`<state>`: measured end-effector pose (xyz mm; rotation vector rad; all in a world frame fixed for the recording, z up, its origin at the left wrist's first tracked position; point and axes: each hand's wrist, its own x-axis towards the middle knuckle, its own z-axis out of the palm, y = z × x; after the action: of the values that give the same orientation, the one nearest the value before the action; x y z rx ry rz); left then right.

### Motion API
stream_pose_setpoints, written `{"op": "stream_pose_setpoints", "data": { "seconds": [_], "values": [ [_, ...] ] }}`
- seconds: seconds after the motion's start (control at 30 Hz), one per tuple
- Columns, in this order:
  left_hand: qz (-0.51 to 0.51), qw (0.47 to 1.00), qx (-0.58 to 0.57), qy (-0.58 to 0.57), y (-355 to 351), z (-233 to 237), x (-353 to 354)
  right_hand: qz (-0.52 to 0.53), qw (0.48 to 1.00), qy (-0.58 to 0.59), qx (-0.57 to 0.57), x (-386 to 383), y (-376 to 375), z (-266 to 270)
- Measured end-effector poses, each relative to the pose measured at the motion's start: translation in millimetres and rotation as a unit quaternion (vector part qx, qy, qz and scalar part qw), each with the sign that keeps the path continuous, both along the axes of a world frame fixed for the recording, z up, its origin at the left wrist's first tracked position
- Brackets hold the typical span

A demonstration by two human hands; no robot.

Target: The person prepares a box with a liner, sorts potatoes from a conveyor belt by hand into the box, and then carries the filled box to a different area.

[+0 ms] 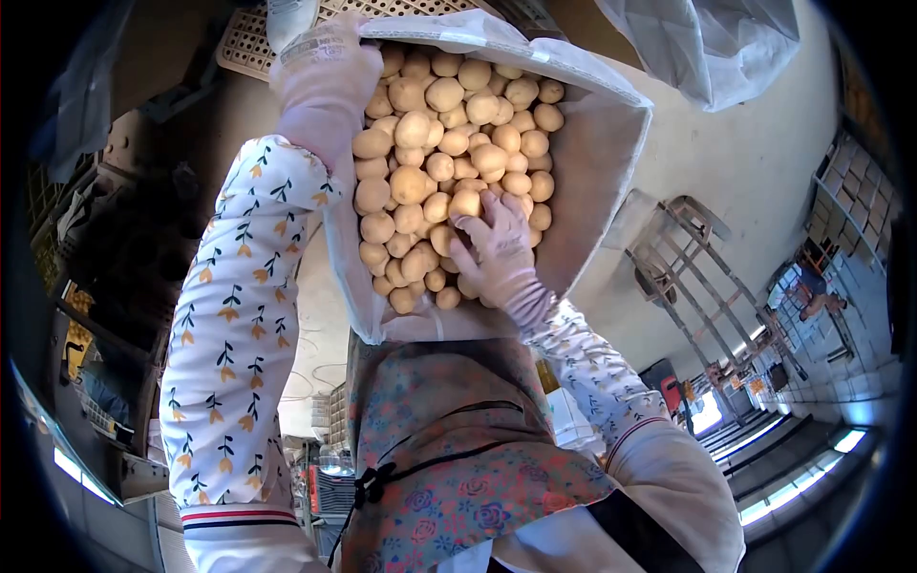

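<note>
Left hand (325,72), gloved, is closed over the far-left rim of the sack (602,162); its fingers wrap the fabric edge and the palm side is hidden. Right hand (492,248), also gloved, lies flat on the potatoes (430,162) with fingers spread wide, fingertips touching the tubers near the right of the heap. It encloses none of them.

Head view, edges and room: the sack sits centre, mouth open, filled almost to the rim and touching the floral apron (449,449) at its near edge. The sack's right wall stands free, with bare pale floor beyond it. A perforated crate (244,38) lies just beyond the left hand. A metal frame (688,258) stands well apart on the right, and a clear plastic sheet (707,43) hangs far right.

Hidden or unclear: the sack's base is covered by the apron, the dark left margin is unreadable, and strong lens curvature bends every edge.
</note>
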<state>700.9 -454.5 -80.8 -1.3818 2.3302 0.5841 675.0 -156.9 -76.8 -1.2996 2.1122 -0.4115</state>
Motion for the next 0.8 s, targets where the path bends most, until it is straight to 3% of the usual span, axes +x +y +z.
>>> {"op": "stream_pose_setpoints", "data": {
  "seconds": [0.03, 0.07, 0.13, 0.2, 0.23, 0.3, 0.37, 0.47, 0.53, 0.63, 0.73, 0.8],
  "values": [
    [0.004, 1.0, 0.011, -0.001, -2.3, 0.8, -3.3, -0.009, 0.999, -0.034, 0.019, -9.5, -5.1, -10.0],
    [-0.002, 1.0, 0.004, 0.004, -2.1, -0.7, -2.8, 0.027, 0.993, 0.061, -0.092, -24.4, -34.1, -13.2],
    [-0.014, 1.0, -0.013, 0.009, -2.4, -5.8, 0.0, -0.052, 0.975, 0.054, -0.21, -50.3, -113.0, -32.1],
    [-0.031, 0.999, -0.042, 0.006, -4.6, -23.1, 8.4, -0.022, 0.995, -0.051, 0.079, -54.3, -160.4, -67.6],
    [-0.041, 0.997, -0.058, 0.009, -6.8, -28.4, 9.2, 0.015, 0.972, -0.077, 0.223, -56.4, -184.0, -86.0],
    [-0.025, 0.999, -0.019, -0.005, -5.2, -6.4, 1.3, -0.069, 0.997, 0.039, 0.01, -17.0, -164.6, -93.2],
    [-0.013, 1.0, -0.004, -0.007, -5.7, 0.4, -4.2, -0.066, 0.988, 0.081, -0.111, 13.2, -122.2, -81.0],
    [-0.007, 1.0, -0.007, 0.001, -4.4, -8.2, 0.2, 0.052, 0.995, 0.028, -0.083, 27.4, -56.5, -17.2],
    [-0.007, 1.0, -0.005, 0.012, -6.0, -11.0, 1.6, 0.1, 0.993, 0.047, -0.037, 28.7, -9.4, -11.2],
    [-0.018, 1.0, -0.008, 0.016, -6.4, -9.6, 1.1, 0.089, 0.995, -0.014, 0.033, 17.2, 30.2, 6.6],
    [-0.011, 1.0, -0.011, 0.026, -5.6, -10.7, 1.7, -0.026, 0.998, 0.041, -0.047, -7.3, -2.6, 10.0],
    [-0.013, 1.0, -0.003, 0.015, -5.6, -7.4, -0.3, -0.024, 0.991, 0.072, -0.111, -39.3, -58.4, -15.1]
  ]
}}
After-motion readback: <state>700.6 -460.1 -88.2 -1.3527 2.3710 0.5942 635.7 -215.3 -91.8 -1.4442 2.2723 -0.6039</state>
